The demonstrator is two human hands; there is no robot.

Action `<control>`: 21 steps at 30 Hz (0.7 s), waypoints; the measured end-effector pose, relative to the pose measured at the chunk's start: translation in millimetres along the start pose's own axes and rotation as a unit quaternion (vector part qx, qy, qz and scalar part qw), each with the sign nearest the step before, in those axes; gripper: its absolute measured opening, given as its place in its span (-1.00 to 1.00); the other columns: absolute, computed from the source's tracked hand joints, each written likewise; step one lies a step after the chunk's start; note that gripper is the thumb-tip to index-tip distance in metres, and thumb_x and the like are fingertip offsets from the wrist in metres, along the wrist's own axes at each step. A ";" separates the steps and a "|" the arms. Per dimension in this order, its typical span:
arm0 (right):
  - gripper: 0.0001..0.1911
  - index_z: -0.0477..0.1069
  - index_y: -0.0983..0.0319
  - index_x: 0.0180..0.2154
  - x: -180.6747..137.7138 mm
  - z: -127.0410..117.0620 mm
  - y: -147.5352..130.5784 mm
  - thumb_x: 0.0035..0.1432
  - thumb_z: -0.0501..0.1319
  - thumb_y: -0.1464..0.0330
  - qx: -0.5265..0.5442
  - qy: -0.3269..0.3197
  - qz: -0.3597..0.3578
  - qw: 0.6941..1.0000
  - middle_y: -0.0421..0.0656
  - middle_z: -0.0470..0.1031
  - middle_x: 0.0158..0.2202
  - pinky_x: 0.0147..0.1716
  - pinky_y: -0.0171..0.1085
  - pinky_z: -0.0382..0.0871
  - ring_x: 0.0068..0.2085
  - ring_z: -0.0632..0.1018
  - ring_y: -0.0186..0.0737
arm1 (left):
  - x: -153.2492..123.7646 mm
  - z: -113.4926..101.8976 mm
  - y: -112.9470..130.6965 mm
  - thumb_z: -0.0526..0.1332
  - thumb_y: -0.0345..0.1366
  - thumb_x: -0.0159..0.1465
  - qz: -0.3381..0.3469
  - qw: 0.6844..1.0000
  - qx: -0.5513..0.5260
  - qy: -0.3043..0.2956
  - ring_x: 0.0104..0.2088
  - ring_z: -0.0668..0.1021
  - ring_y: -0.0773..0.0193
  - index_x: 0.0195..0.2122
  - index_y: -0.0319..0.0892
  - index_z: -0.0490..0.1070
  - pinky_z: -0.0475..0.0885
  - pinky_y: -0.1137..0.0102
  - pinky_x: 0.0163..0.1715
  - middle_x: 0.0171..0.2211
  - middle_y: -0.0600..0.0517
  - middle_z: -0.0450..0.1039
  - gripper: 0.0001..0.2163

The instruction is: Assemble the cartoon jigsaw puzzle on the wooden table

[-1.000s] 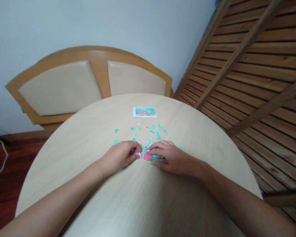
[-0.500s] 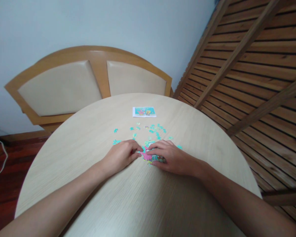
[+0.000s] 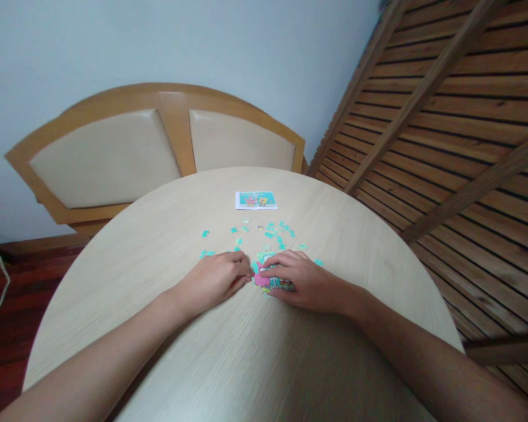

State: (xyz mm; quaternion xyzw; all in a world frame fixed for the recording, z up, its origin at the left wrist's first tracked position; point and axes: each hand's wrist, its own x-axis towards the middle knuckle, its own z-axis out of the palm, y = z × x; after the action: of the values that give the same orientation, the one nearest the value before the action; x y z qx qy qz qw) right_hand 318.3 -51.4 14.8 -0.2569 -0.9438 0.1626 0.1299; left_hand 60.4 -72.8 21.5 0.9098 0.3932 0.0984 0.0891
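Observation:
A partly joined jigsaw puzzle [image 3: 263, 281] in pink, teal and yellow lies on the table between my hands. My right hand [image 3: 305, 278] rests over its right side, fingers spread and thumb apart, covering part of it. Close by the puzzle's left edge is my left hand [image 3: 222, 275], its thumb and fingertips pressed together; whatever is between them is hidden. Loose teal jigsaw pieces [image 3: 270, 230] lie scattered beyond the hands, with a few more pieces [image 3: 206, 253] just past my left hand.
A picture card [image 3: 257, 200] with cartoon figures lies farther back on the round pale wooden table [image 3: 158, 234]. Behind the table stands a padded wooden headboard [image 3: 110, 155]. Wooden slats [image 3: 444, 135] rise at the right, and a white cable [image 3: 4, 281] hangs at the left.
My left fingertips have drawn slightly left, off the puzzle's edge, and closed together. My right hand stays on the puzzle. The whole view has shifted a little.

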 end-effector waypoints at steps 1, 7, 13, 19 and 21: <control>-0.64 0.48 0.14 0.12 0.1 0.0 -0.7 0.33 0.24 0.24 0.001 0.001 -0.001 1.000 -0.04 0.50 0.12 0.14 -0.03 0.27 0.14 0.46 -0.03 | -0.2 -0.1 -0.2 0.11 -0.30 0.47 0.004 1.000 0.002 -0.001 -0.18 0.59 0.18 -0.13 -0.09 0.56 0.50 0.33 -0.19 -0.15 -0.02 0.50 -0.79; -0.67 0.50 0.16 0.10 0.5 -8.5 7.2 0.36 0.22 0.23 0.009 0.010 0.002 1.000 -0.05 0.52 0.09 0.13 -0.06 0.31 0.11 0.49 -0.07 | -1.5 -5.6 -5.2 0.13 -0.26 0.46 0.005 0.999 -0.034 -0.004 -0.12 0.59 0.18 -0.06 -0.07 0.55 0.50 0.30 -0.08 -0.13 0.01 0.53 -0.80; -0.77 0.56 0.20 -0.04 -9.1 -21.9 47.1 0.35 0.20 0.31 -0.034 0.095 0.087 0.991 -0.04 0.58 -0.02 0.09 -0.05 0.36 0.03 0.54 -0.06 | -1.6 -12.1 -20.6 0.12 -0.24 0.44 -0.068 0.993 -0.015 0.092 -0.07 0.57 0.14 -0.09 -0.08 0.56 0.49 0.21 -0.06 -0.07 -0.01 0.56 -0.79; -0.78 0.57 0.20 -0.08 0.4 -11.5 55.6 0.34 0.19 0.32 -0.053 0.134 0.172 0.975 -0.06 0.62 -0.06 0.06 -0.05 0.36 0.01 0.56 -0.06 | 1.1 0.5 -21.4 0.16 -0.17 0.44 -0.005 0.993 -0.023 0.119 0.02 0.52 0.07 0.03 -0.13 0.50 0.46 0.13 0.06 0.02 -0.10 0.50 -0.75; -0.81 0.58 0.20 -0.12 12.2 -10.0 50.2 0.33 0.20 0.33 -0.058 0.140 0.200 0.968 -0.07 0.62 -0.08 0.04 -0.07 0.36 0.00 0.56 -0.06 | 1.9 4.8 -17.7 0.17 -0.15 0.44 0.019 0.994 -0.033 0.107 0.08 0.48 0.04 0.08 -0.12 0.47 0.43 0.09 0.11 0.08 -0.12 0.46 -0.72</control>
State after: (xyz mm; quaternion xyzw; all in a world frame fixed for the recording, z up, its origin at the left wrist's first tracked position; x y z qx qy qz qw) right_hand 333.6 -1.7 7.1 -0.4680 -0.8532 0.0929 0.2106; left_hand 50.6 -59.9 12.8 0.8981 0.3794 0.2097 0.0748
